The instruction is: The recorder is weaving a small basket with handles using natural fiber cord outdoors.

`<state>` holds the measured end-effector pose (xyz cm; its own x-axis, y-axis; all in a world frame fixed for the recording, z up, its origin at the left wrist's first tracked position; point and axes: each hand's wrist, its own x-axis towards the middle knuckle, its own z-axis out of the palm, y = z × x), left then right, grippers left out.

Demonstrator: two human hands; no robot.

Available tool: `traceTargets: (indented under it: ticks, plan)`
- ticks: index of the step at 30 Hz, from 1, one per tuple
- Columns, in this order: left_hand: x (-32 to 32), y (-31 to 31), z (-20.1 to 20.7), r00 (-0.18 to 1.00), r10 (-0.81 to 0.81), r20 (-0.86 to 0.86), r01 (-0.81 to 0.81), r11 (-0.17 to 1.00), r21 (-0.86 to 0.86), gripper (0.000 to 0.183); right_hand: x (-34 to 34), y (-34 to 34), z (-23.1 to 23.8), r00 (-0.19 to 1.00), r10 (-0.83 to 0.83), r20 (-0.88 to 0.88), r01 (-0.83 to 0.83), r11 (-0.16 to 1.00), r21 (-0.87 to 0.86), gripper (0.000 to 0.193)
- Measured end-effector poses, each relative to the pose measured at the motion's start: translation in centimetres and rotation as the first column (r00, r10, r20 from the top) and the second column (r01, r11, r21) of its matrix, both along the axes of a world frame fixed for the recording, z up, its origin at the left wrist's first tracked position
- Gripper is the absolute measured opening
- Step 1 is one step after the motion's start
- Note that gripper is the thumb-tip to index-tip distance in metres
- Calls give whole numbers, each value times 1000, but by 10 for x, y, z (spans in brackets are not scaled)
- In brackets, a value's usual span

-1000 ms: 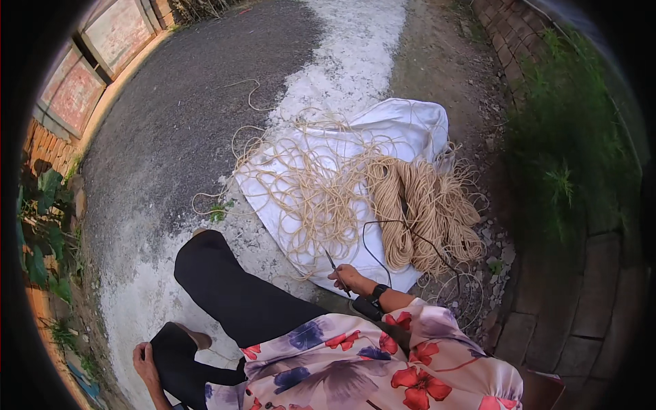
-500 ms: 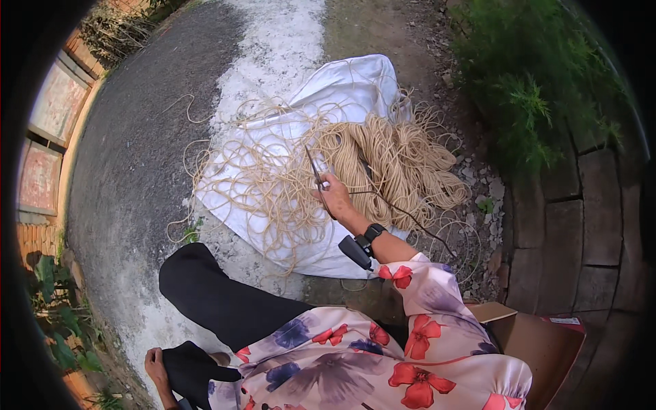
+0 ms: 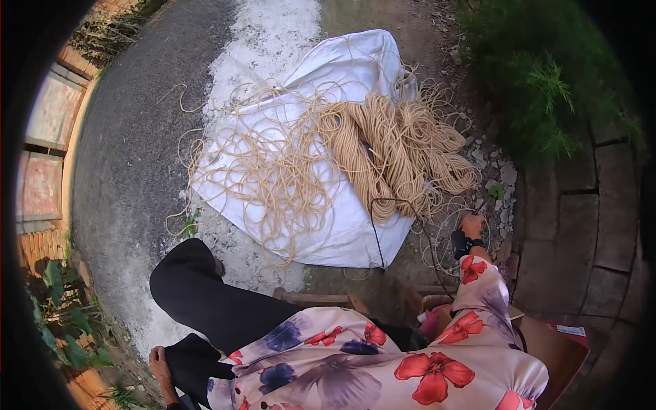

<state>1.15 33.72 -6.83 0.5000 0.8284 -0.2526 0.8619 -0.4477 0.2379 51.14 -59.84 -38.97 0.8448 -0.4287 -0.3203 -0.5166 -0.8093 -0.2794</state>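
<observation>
My right hand [image 3: 471,224] is out to the right, beside thin loose loops at the lower right of the rope pile. Its back faces me, and its fingers and anything in them are hidden. A dark band circles that wrist. Low on the left, my left hand [image 3: 159,365] lies on the black cloth over my leg, holding nothing that I can see. In front of me is a thick bundle of beige rope [image 3: 372,147], with a loose tangle of rope [image 3: 277,178] to its left. Both lie on a white woven sheet [image 3: 328,242].
A dark thin cable [image 3: 376,236] arches between the sheet and my lap. At lower right stands an open cardboard box [image 3: 562,355]. A wooden bar [image 3: 311,298] lies before me. Green bushes [image 3: 540,89] and a stone block edge [image 3: 577,225] line the right; grey asphalt [image 3: 137,171] spreads left.
My right hand has moved right and nearer to me, away from the tangle. The dark-bladed scissors-like tool it held is out of sight. My left hand stays on the leg.
</observation>
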Motion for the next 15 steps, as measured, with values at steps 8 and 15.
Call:
traceTargets:
  ticks: [8,15]
  plan:
    - [-2,-18,19,991,-109,-77,115,990,87,23,-6,51,-28,598,-800,-40,466,307,830,22]
    - [6,-41,39,979,-91,-184,117,984,136,24,-8,60,-12,587,-809,-21,501,343,795,20]
